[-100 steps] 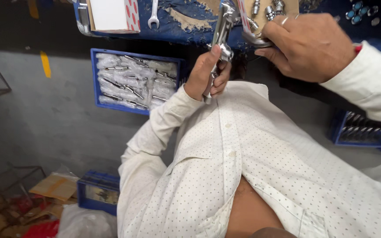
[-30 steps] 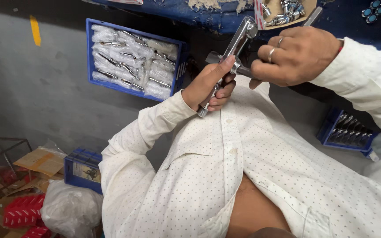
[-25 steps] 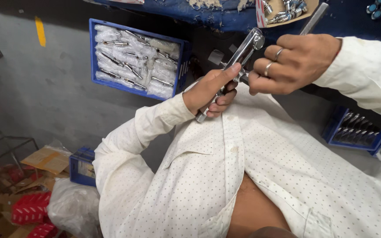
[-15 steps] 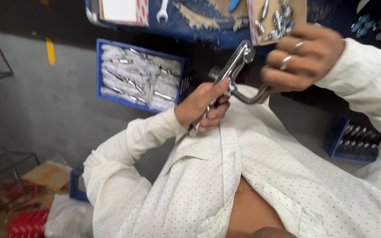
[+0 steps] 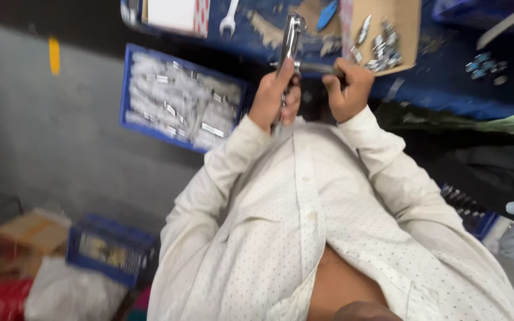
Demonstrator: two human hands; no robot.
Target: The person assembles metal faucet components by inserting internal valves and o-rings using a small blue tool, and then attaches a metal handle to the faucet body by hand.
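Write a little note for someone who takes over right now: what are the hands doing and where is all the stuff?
Left hand: closed around a shiny metal tool, held upright in front of the chest.
Right hand: closed on a dark bar that sticks sideways from the tool.
Nearby: cardboard box of small metal parts and a wrench on the blue bench; blue crate of bagged parts on the floor to the left.
Done or left: too blurred to judge; both hands are on the tool.

Single head camera, looking steeply down over own chest, close; workbench edge (image 5: 447, 101) at frame top.
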